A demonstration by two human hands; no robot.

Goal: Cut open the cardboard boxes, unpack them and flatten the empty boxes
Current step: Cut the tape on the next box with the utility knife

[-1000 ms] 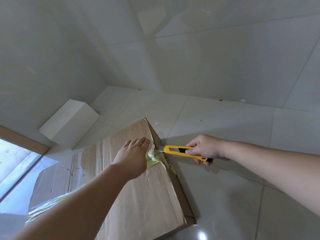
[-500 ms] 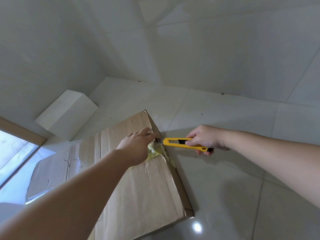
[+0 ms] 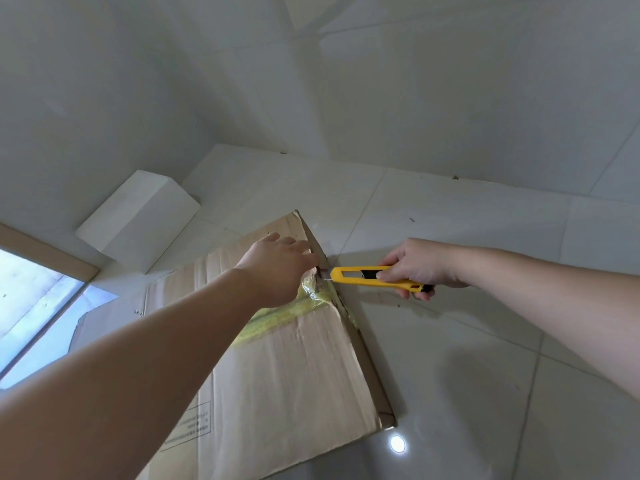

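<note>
A large brown cardboard box (image 3: 287, 368) lies flat on the tiled floor, its creased top face bearing a small printed label near the close edge. Yellowish tape (image 3: 291, 311) runs across the top, bunched and crinkled at the right edge, just below the left hand's fingers (image 3: 294, 245). A yellow utility knife (image 3: 367, 277), gripped by the right hand's fingers (image 3: 398, 271), points its short blade into that taped edge.

both forearms are bare to the frame's edge, no sleeves showing; left hand (image 3: 277, 268) and right hand (image 3: 420, 266) wear nothing.
</note>
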